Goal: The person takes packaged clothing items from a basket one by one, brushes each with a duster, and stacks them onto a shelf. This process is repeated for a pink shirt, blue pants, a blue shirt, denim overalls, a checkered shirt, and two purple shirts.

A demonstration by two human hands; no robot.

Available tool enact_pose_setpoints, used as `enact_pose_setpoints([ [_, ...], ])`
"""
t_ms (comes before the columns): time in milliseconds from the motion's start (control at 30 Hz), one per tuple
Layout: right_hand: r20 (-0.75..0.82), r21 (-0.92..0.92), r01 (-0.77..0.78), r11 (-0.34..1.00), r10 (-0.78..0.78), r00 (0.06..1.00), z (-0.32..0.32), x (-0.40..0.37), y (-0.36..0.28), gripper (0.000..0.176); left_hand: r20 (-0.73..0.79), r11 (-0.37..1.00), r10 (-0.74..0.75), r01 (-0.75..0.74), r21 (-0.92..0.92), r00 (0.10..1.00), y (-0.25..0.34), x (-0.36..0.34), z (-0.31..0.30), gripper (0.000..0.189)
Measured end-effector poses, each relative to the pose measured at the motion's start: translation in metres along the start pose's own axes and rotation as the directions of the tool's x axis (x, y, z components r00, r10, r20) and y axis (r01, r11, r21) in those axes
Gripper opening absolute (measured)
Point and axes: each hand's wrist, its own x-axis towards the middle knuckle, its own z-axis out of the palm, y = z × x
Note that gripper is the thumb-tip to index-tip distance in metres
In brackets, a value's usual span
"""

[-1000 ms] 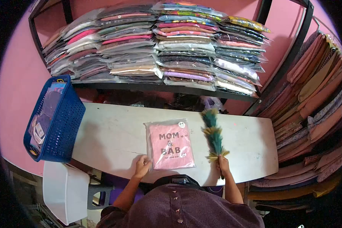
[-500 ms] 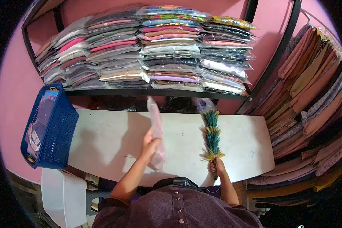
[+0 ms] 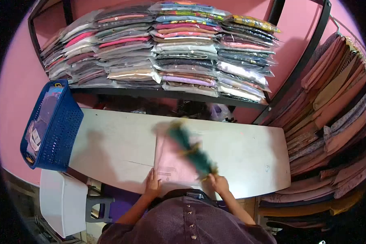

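A pink packet [image 3: 173, 164] in clear plastic lies flat on the white table [image 3: 248, 150], near its front edge. My left hand [image 3: 152, 184] rests at the packet's lower left corner; whether its fingers pinch the edge is too small to tell. My right hand [image 3: 218, 184] is closed round the handle end of a green and yellow duster [image 3: 193, 152]. Blurred by motion, the duster slants up and to the left across the packet and hides part of it.
At the left stands a blue basket [image 3: 57, 130] holding packed items, above a white bin [image 3: 63, 203]. Stacks of bagged clothes [image 3: 185, 53] fill the shelf behind the table. Garments [image 3: 333, 118] hang along the right. A grey stool [image 3: 99, 209] is at lower left.
The pink packet, held upright before, is now flat on the table. My left hand has lowered to its corner. My right hand has swung the duster left, over the packet.
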Motion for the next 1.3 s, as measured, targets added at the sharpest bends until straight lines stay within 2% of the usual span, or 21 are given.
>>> enact_pose_setpoints([
  [33,0.114,-0.069,0.184,0.980,-0.176,0.978,0.001,0.000,-0.005,0.041,-0.028,0.999,0.025,-0.026,-0.037,0.999,0.002,-0.005,-0.003,0.047],
  [100,0.284,-0.229,0.213,0.950,-0.144,0.948,0.008,0.010,-0.004,0.046,-0.057,0.996,0.050,-0.054,-0.069,0.997,0.001,-0.005,-0.007,0.045],
  [200,0.049,-0.090,-0.113,0.990,0.118,0.992,0.002,0.042,0.007,0.050,-0.133,0.994,0.050,-0.063,-0.089,0.990,-0.002,0.003,-0.007,0.034],
  [300,-0.065,0.047,-0.121,0.992,0.124,0.990,0.005,0.046,0.002,0.051,-0.129,0.985,0.014,-0.036,-0.167,0.992,0.000,0.009,-0.014,0.026],
  [367,0.107,-0.122,-0.029,0.992,0.042,0.993,0.019,0.036,0.004,0.050,-0.121,0.983,0.026,-0.048,-0.179,0.992,-0.004,0.015,-0.017,0.024],
  [433,0.299,-0.240,0.222,0.945,-0.146,0.943,0.014,0.010,-0.001,0.049,-0.108,0.978,0.039,-0.060,-0.198,0.993,-0.008,0.019,-0.018,0.022],
  [500,0.278,-0.294,0.154,0.943,-0.070,0.958,0.009,-0.001,0.005,0.037,-0.017,0.985,-0.013,0.010,-0.174,1.000,-0.011,0.023,-0.020,0.016],
  [567,0.108,-0.237,-0.116,0.965,0.145,0.984,0.001,-0.002,0.019,0.040,0.022,0.987,-0.071,0.073,-0.142,0.997,-0.013,0.032,-0.020,0.021],
  [600,-0.009,-0.094,-0.274,0.957,0.274,0.962,0.012,0.003,0.044,0.042,0.060,0.985,-0.136,0.142,-0.101,0.989,-0.013,0.035,-0.020,0.027],
  [633,-0.115,0.184,-0.267,0.946,0.291,0.950,0.009,0.001,0.056,0.048,0.063,0.985,-0.135,0.140,-0.100,0.989,-0.011,0.039,-0.017,0.027],
  [700,-0.106,0.604,-0.306,0.736,0.454,0.885,0.026,0.002,0.099,0.050,0.013,0.845,-0.377,0.350,-0.404,0.926,-0.009,0.049,-0.006,0.045],
  [767,0.244,0.923,-0.345,0.172,0.433,0.868,0.008,-0.007,0.098,0.047,0.055,0.829,-0.312,0.300,-0.472,0.948,-0.025,0.062,0.013,0.052],
  [800,0.344,0.930,-0.368,-0.023,0.413,0.844,0.003,-0.008,0.094,0.043,0.091,0.799,-0.248,0.257,-0.543,0.965,-0.030,0.066,0.019,0.059],
  [833,0.338,0.933,-0.360,-0.027,0.413,0.846,0.003,-0.009,0.096,0.043,0.090,0.802,-0.240,0.249,-0.543,0.967,-0.011,0.070,0.006,0.059],
  [900,0.390,0.920,-0.360,-0.151,0.304,0.869,0.002,-0.008,0.103,0.043,0.475,0.442,-0.178,0.501,-0.744,0.862,0.033,0.081,-0.020,0.052],
  [933,0.358,0.933,-0.345,-0.098,0.305,0.882,0.005,-0.008,0.102,0.043,0.520,0.269,-0.173,0.548,-0.792,0.836,0.044,0.089,-0.028,0.046],
  [1033,0.311,0.944,-0.329,-0.017,0.372,0.875,0.008,-0.007,0.103,0.042,0.378,0.172,-0.124,0.395,-0.902,0.917,0.106,0.112,-0.081,0.046],
  [1167,0.328,0.933,-0.359,0.019,0.363,0.872,0.006,-0.008,0.102,0.042,0.228,0.278,0.044,0.207,-0.938,0.973,0.168,0.122,-0.103,0.054],
  [1233,0.304,0.938,-0.343,0.041,0.376,0.876,0.008,-0.006,0.103,0.042,0.257,0.595,0.163,0.113,-0.795,0.953,0.182,0.118,-0.088,0.058],
  [1267,0.307,0.936,-0.348,0.046,0.373,0.876,0.008,-0.008,0.103,0.042,0.254,0.593,0.156,0.115,-0.797,0.954,0.179,0.115,-0.076,0.058],
  [1300,0.315,0.942,-0.336,0.003,0.339,0.886,0.007,-0.007,0.102,0.042,0.434,0.635,0.276,0.176,-0.752,0.858,0.171,0.111,-0.057,0.058],
])
